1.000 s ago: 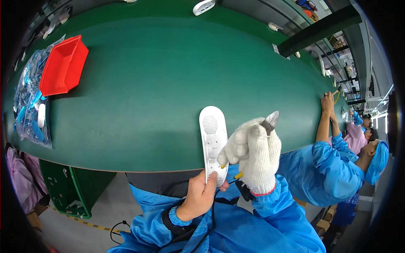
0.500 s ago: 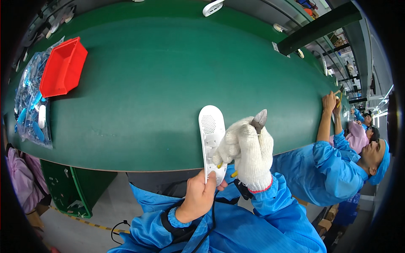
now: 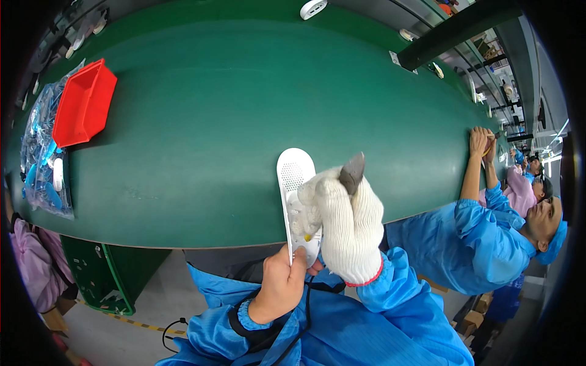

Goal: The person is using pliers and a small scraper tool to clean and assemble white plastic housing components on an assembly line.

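My bare left hand (image 3: 282, 282) grips the lower end of a long white plastic housing (image 3: 295, 174), its thumb on top. The housing has rounded ends and a patch of small holes near its far end, and it is held over the table's front edge. My right hand (image 3: 349, 222), in a white knitted glove, is closed around a pair of pliers (image 3: 353, 174). Their grey metal jaws stick up past the glove, and a bit of yellow handle shows by the housing. The gloved fingers lie over the housing's middle and hide part of it; whether they press on it I cannot tell.
A red bin (image 3: 85, 104) stands on the green table (image 3: 201, 122) at the left, beside a clear bag (image 3: 46, 165) of blue and white parts. A dark post (image 3: 458, 36) rises at the far right. A co-worker (image 3: 482, 238) in blue works close on my right.
My gloved right hand and the pliers have moved left, further over the housing. The housing has shifted slightly left and away. The co-worker's hands have moved a little.
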